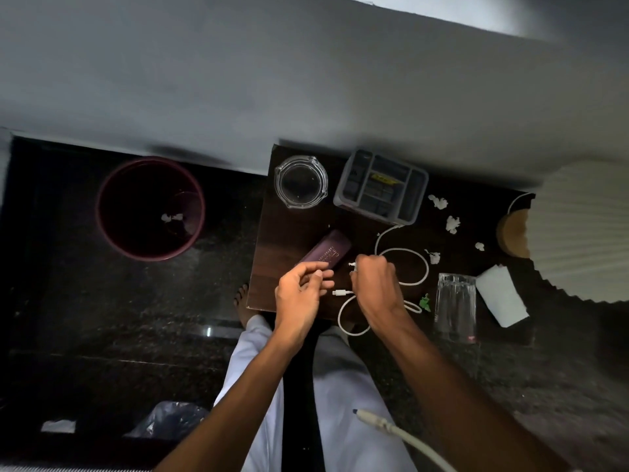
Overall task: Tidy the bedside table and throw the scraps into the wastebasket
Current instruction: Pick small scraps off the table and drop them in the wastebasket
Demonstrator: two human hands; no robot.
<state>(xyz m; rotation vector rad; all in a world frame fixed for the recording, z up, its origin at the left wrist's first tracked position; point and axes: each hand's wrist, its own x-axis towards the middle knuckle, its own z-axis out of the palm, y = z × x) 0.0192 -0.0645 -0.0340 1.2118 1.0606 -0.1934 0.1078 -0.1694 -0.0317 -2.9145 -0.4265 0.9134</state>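
Observation:
A dark wooden bedside table [289, 233] carries a looped white charging cable [417, 281]. My right hand [374, 281] grips that cable near the table's front edge; one plug end sticks out to its left. My left hand [299, 294] hovers beside it with loosely curled fingers, holding nothing. Several white paper scraps [452, 224] lie on the right half of the table, and a small green scrap [424, 302] lies near the front. The maroon wastebasket [112, 233] stands on the floor to the left with a white scrap inside.
On the table are a purple case [328, 248], a glass ashtray [301, 182], a grey compartment organiser [381, 185], a drinking glass [454, 306], a white folded paper [500, 296] and a cork coaster [512, 235]. A ribbed lampshade [578, 233] overhangs the right.

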